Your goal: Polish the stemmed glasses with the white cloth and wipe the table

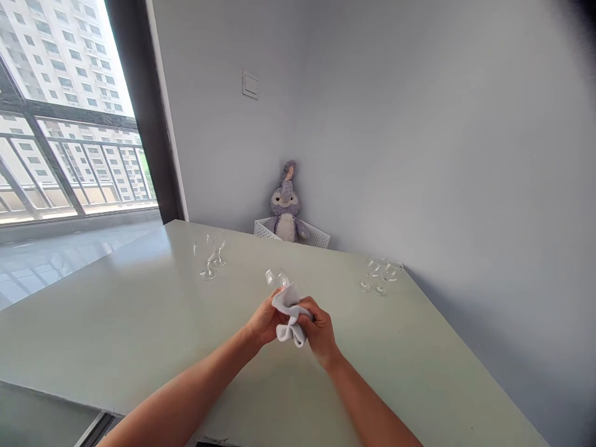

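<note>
Left hand (265, 320) grips a glass (279, 277), right hand (320, 328) a bunched cloth (288, 298); two glasses (208, 273) stand left, two more glasses (380, 290) right, a far basket (320, 238) holds a toy rabbit (285, 208)

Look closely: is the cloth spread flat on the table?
No, the cloth is bunched up between the left hand and the right hand, above the table.

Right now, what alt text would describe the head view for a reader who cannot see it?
The left hand and right hand hold a pale cloth, a clear glass just beyond it, over a pale table. Stemmed glasses stand in pairs to left and right; a plush toy sits in a white basket behind.
</note>
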Available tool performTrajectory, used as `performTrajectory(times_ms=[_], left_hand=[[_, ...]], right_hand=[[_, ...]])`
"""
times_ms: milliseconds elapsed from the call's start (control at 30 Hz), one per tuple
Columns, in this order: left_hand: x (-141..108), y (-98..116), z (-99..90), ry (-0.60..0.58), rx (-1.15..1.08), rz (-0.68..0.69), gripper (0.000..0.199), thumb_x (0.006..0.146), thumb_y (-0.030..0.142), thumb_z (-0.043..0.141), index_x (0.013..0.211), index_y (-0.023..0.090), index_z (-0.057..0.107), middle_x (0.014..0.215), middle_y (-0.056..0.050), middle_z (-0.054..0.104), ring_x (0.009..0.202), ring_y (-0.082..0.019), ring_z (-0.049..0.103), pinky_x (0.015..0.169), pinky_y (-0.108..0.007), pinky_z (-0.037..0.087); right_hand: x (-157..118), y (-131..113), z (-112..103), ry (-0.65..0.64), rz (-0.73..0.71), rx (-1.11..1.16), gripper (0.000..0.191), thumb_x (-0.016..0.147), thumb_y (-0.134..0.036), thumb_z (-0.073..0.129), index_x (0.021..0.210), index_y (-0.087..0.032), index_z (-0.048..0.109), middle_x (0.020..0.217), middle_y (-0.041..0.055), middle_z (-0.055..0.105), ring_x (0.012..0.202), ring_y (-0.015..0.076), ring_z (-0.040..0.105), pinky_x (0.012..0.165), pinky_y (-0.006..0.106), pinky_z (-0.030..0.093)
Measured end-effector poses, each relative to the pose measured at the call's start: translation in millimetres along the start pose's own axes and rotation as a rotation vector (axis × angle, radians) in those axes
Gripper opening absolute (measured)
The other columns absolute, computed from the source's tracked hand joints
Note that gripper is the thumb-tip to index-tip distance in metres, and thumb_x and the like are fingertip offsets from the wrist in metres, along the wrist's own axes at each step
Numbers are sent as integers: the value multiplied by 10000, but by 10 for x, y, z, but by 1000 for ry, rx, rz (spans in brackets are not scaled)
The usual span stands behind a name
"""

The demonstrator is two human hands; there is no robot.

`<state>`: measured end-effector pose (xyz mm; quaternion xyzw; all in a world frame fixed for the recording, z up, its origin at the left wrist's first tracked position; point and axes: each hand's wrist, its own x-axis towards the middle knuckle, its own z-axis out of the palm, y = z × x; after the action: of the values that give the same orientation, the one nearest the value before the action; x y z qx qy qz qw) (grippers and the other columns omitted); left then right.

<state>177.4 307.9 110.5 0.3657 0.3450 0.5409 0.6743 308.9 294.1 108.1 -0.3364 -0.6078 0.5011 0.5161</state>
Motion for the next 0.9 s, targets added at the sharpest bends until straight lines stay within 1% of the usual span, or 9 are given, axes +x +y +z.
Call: performTrajectory(times_ms=[100,167,300,400,467,533,667,767,900], left_hand=[[-7,48,49,-18,-215,48,257,728,370,608,844,196,457,659,52,501,498,-43,476,510,-175,418],[-17,56,70,-15,-223,127,321,717,319,633,940,231,420,733,56,525,528,-39,493,516,-163,404],[-36,26,82,45,46,268,429,707,292,644,1021,247,355,752,52,554,579,-63,519,575,-192,406],[-23,17,53,97,263,361,445,694,307,646,1029,230,363,735,38,569,631,-101,547,632,-231,411],[-1,40,6,160,363,429,427,697,321,636,1026,221,385,742,24,574,672,-123,562,673,-254,409],[25,80,-58,234,427,480,412,706,332,621,1027,223,387,745,20,575,690,-131,568,693,-266,407],[64,152,-171,341,449,487,441,712,349,607,1052,236,349,777,14,588,720,-134,577,668,-257,415],[71,143,-182,376,468,464,434,697,359,620,1031,231,374,836,-10,602,783,-151,592,700,-269,421],[51,48,-117,366,565,450,408,686,348,631,1015,232,418,847,-19,615,851,-180,596,779,-309,407]], right_hand=[[31,83,51,101,229,385,232,741,-449,575,751,-218,596,693,-2,545,612,131,473,551,256,395],[42,133,97,139,338,587,222,687,-422,634,773,-226,577,720,-7,573,613,131,496,560,265,414],[36,205,150,69,516,805,200,671,-340,639,822,-232,564,739,-17,600,586,119,525,566,270,437],[11,266,152,24,607,768,170,711,-383,572,791,-234,556,623,-39,561,461,98,459,442,231,371],[-19,299,146,-3,624,613,192,714,-415,551,733,-224,553,560,-43,521,428,97,415,398,218,310],[-57,302,134,-87,560,310,238,729,-430,533,670,-202,563,548,-27,510,455,106,416,419,229,304],[-114,202,67,-223,91,-539,246,755,-416,538,657,-215,642,802,39,599,717,181,495,640,310,362],[-75,90,-16,-136,-158,-903,188,731,-420,589,742,-256,681,981,67,581,871,243,457,751,375,320],[81,19,-74,77,-227,-916,224,797,-383,520,924,-260,657,833,77,561,790,224,459,730,366,320]])
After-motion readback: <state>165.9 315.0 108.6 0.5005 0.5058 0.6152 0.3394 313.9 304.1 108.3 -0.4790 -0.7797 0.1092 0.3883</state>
